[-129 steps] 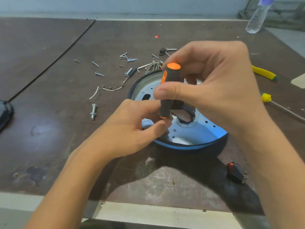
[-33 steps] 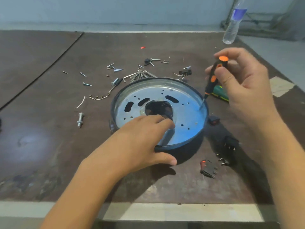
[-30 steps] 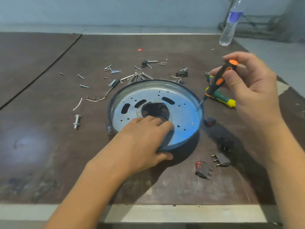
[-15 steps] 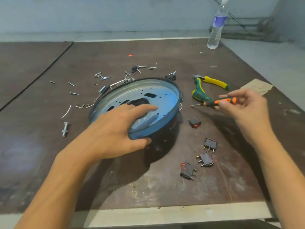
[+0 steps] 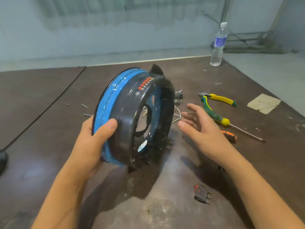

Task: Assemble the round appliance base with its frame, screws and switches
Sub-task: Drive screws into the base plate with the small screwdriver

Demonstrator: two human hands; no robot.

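Note:
The round appliance base (image 5: 125,116), blue-rimmed with a black lower ring, is lifted off the table and tipped on edge, its open underside facing right. My left hand (image 5: 94,138) grips its near-left rim, thumb on the outer wall. My right hand (image 5: 199,124) hovers open just right of the base, fingers spread, holding nothing. The orange-and-black screwdriver (image 5: 230,135) lies on the table behind that hand. A black rocker switch (image 5: 202,194) with a red end lies at the front right. Loose screws (image 5: 85,114) show left of the base; other screws and wire are partly hidden behind it.
Green-and-yellow pliers (image 5: 217,100) and a yellow-handled screwdriver (image 5: 239,128) lie to the right. A water bottle (image 5: 217,45) stands at the far right table corner. A scrap of cardboard (image 5: 264,103) sits at the right edge. A dark object (image 5: 2,160) shows at the left edge.
My left hand has lifted the base from the table and tipped it upright. My right hand has put down the orange screwdriver and now hovers open beside the base.

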